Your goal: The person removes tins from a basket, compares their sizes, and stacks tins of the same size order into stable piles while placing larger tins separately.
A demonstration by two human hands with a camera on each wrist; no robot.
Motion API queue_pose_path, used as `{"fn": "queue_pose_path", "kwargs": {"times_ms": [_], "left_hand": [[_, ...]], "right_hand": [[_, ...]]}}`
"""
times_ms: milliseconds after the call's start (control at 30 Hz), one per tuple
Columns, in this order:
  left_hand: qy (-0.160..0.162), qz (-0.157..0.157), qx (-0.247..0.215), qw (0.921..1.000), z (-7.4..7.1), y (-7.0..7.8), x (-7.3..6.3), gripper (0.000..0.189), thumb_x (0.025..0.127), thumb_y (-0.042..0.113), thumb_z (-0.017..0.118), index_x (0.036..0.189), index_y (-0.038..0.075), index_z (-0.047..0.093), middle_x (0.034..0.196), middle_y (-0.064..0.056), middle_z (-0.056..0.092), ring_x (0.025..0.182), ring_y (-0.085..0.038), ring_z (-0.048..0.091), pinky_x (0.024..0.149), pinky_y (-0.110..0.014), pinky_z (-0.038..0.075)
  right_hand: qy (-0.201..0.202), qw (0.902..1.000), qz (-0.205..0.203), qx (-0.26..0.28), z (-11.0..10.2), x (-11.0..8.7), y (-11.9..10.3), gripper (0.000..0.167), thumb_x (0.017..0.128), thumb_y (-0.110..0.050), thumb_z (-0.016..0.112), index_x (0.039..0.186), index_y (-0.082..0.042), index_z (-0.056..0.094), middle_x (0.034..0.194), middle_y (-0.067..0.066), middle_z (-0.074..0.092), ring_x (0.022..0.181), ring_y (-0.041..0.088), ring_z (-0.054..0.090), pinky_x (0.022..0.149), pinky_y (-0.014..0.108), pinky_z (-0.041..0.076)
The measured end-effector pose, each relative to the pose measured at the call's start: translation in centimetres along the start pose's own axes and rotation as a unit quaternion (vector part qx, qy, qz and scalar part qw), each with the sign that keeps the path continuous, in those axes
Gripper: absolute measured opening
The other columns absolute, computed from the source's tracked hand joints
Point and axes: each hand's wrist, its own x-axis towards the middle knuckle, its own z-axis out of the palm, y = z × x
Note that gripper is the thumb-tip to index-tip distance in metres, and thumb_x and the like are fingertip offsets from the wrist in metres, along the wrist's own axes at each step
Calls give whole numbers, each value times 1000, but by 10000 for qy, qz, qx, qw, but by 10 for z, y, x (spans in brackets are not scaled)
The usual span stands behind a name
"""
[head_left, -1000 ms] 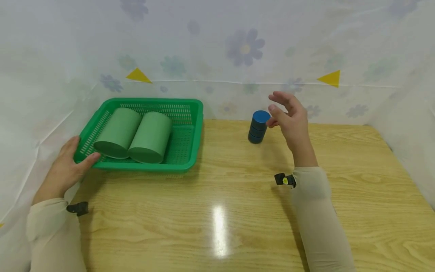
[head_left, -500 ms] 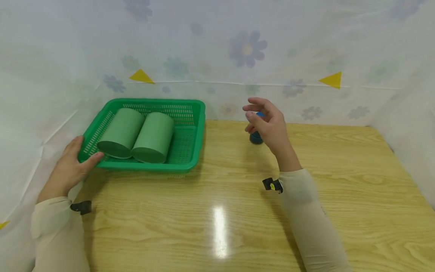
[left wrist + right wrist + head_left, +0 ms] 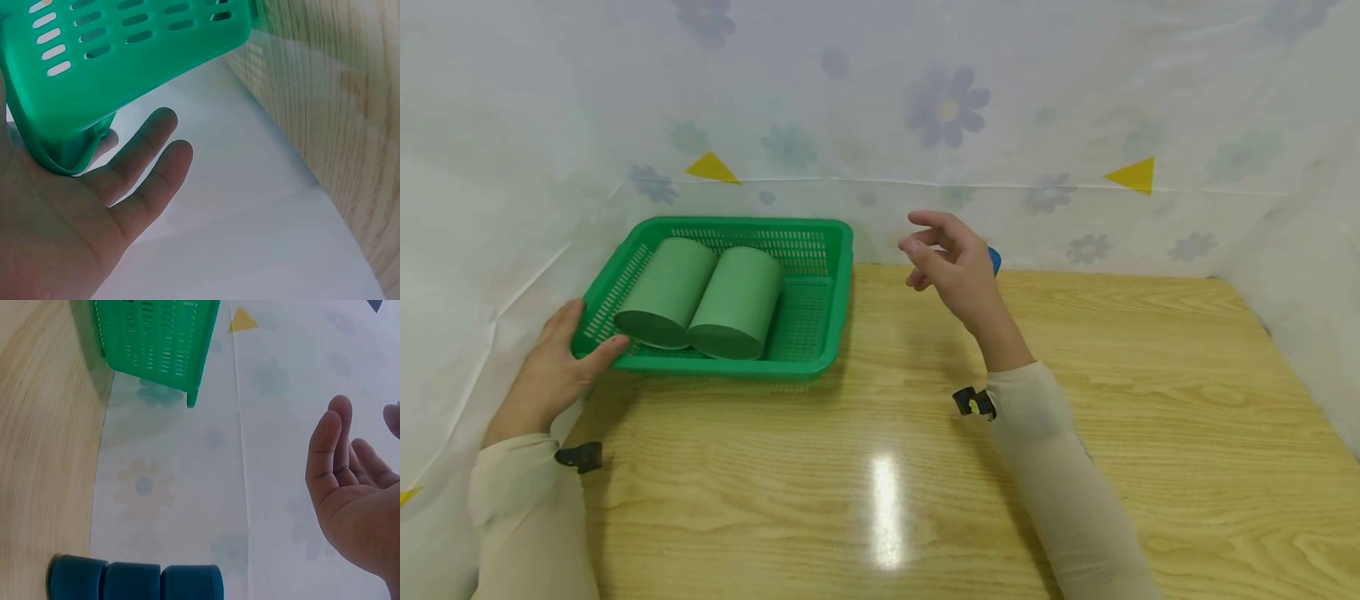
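A green plastic basket [image 3: 833, 342] stands at the back left with two pale green cylinders [image 3: 667, 292] lying side by side inside it. My left hand [image 3: 550, 367] holds its near left corner, thumb over the rim; the left wrist view shows the corner [image 3: 69, 150] between thumb and fingers. Right of the basket, my right hand [image 3: 951, 267] hovers with loosely bent fingers and nothing in them. Behind that hand a blue stack [image 3: 995, 260] is mostly hidden; in the right wrist view it appears as stacked blue round pieces [image 3: 131, 581] on the table.
The wooden table [image 3: 790, 492] spans the front and right. A white flowered sheet [image 3: 880, 108] hangs along the back and sides, with yellow triangles [image 3: 1135, 177] on it.
My right hand has moved left, from beside the blue stack, across it, to its left side, still holding nothing. The left hand stays on the basket corner.
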Motion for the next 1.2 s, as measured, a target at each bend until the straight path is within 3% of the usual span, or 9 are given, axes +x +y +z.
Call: {"fn": "queue_pose_path", "kwargs": {"times_ms": [200, 500, 867, 1200], "left_hand": [[5, 17, 48, 10000, -1, 0, 0, 91, 105, 47, 47, 160, 4, -11, 164, -25, -15, 145, -56, -8, 108, -78, 5], [73, 53, 46, 9999, 0, 1, -1, 92, 105, 48, 48, 160, 2, -10, 164, -27, -13, 145, -56, -6, 109, -76, 5], [40, 14, 62, 10000, 1, 2, 0, 93, 104, 49, 48, 160, 3, -11, 164, -27, -13, 145, -57, -5, 109, -77, 6], [121, 14, 64, 9999, 1, 4, 0, 94, 104, 49, 50, 160, 2, -10, 164, -26, -12, 146, -56, -5, 111, -75, 5]], "right_hand": [[-74, 9999, 27, 76, 13, 9, -2, 40, 101, -18, 64, 139, -7, 58, 109, 21, 65, 71, 35, 66, 70, 38, 59], [-446, 9983, 366, -57, 31, 20, -2, 42, 102, -22, 63, 141, -8, 56, 111, 15, 65, 78, 33, 68, 71, 38, 59], [-710, 9965, 431, -44, 49, 31, 2, 43, 103, -21, 61, 143, -7, 54, 117, 24, 63, 83, 41, 66, 73, 41, 59], [-911, 9928, 748, -192, 63, 43, 5, 45, 103, -23, 61, 145, -10, 52, 114, 16, 63, 91, 39, 67, 79, 55, 57]]}}
